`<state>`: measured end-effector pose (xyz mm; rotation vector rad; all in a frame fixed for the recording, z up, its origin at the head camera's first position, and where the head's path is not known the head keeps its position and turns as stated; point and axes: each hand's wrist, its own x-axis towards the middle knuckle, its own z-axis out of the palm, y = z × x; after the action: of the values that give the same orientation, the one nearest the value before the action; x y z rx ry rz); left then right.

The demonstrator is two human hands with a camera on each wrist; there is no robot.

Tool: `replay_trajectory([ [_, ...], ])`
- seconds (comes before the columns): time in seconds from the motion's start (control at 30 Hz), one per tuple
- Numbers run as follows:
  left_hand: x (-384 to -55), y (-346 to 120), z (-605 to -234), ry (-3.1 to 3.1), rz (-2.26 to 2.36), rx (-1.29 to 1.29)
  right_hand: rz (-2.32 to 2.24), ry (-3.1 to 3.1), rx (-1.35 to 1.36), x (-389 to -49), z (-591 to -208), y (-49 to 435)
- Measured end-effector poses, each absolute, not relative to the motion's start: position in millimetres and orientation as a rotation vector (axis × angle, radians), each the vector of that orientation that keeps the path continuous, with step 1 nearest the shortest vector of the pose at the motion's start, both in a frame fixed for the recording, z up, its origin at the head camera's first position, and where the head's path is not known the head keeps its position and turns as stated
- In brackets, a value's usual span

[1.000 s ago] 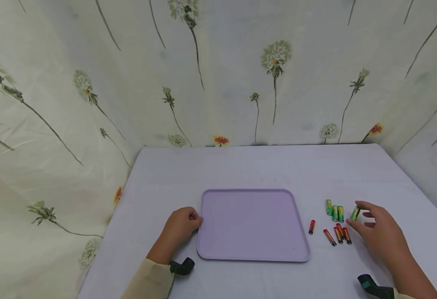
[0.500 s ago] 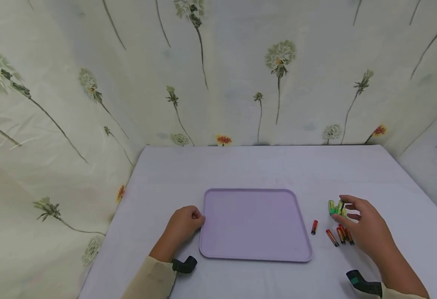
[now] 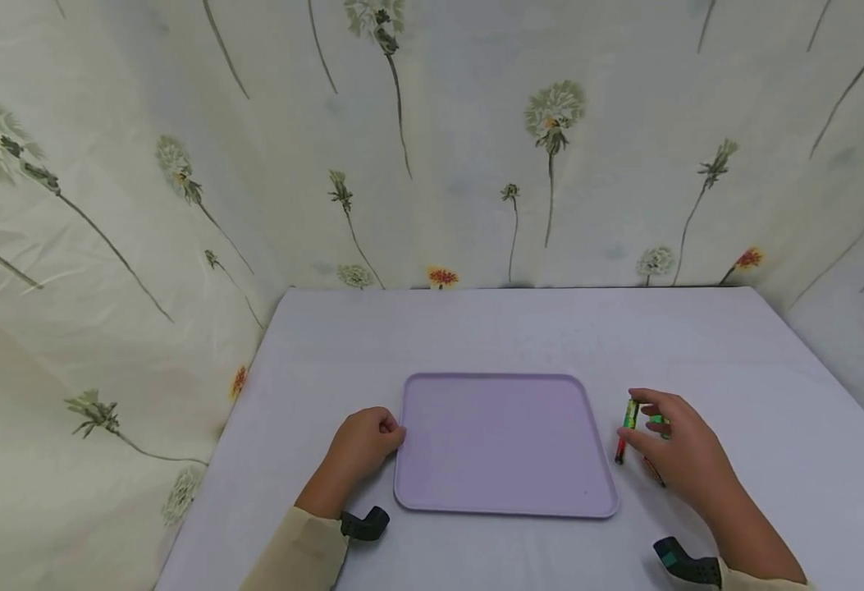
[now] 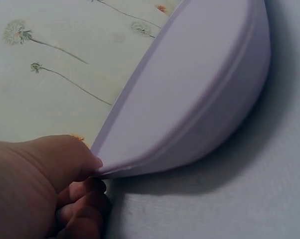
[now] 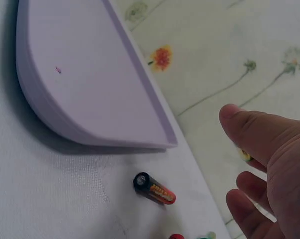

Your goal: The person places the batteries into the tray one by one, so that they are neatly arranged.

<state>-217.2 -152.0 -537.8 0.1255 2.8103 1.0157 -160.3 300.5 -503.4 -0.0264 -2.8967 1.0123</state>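
Head view shows the left hand (image 3: 368, 439) pinching the left edge of a purple tray (image 3: 501, 443) on the white table (image 3: 513, 328), while the right hand (image 3: 681, 443) pinches a green battery (image 3: 631, 413) just right of the tray, near a red battery (image 3: 619, 451) lying there.

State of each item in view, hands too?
Purple tray: flat on table
Left hand: pinching tray rim
Green battery: held off table
Right hand: pinching green battery
Red-and-black battery: lying beside tray, apart
Second red battery: lying, partly hidden
Other green batteries: mostly hidden
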Motion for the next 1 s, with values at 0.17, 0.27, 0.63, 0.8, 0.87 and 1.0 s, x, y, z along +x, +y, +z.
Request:
replay_trajectory([
  [0.17, -216, -152, -537, 2.817, 1.015, 0.136, 1.019, -2.890, 0.003, -163, -504, 287],
  [0.27, -215, -151, -536, 2.814, 1.016, 0.137, 1.022, -2.904, 0.004, -163, -502, 281],
  [0.63, -216, -151, -536, 2.816, 1.015, 0.125, 1.072, -2.874, 0.117, -170, -507, 260],
  [0.8, -217, -150, -537, 2.817, 1.029, 0.152, 1.063, -2.842, 0.169, -174, -507, 252],
  [0.87, -218, -150, -537, 2.816, 1.029, 0.152, 1.075, -2.836, 0.188, -176, -507, 247],
  [1.0, -217, -151, -537, 2.818, 1.027, 0.127, 1.117, -2.838, 0.234, -181, -508, 236],
])
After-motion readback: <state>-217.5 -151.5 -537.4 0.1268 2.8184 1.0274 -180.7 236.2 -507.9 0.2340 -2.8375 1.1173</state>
